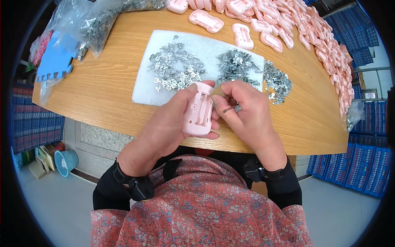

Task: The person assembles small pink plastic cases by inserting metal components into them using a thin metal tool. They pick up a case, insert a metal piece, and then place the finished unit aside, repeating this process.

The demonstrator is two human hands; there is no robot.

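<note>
My left hand point(170, 111) grips a pale pink plastic battery housing point(193, 117), tilted upright above the table's near edge. Its open battery compartment faces up, and a metal spring shows at the compartment's upper end. My right hand point(249, 113) is closed on a thin dark metal tool point(230, 108), whose kind I cannot make out. The right thumb and index finger press at the compartment's upper right edge; a yellowish cover sits on a fingertip. What lies between those fingertips is hidden. Just beyond, small metal contact plates point(175, 66) and metal springs point(236, 66) lie in heaps on a white foam sheet point(144, 88).
Another heap of metal pieces point(277, 82) lies right of the foam. Many pink housings point(300, 24) cover the table's point(111, 82) far and right sides. Clear plastic bags of metal parts point(98, 24) and a blue foam mat point(53, 61) sit at left. A blue basket point(66, 161) stands on the floor.
</note>
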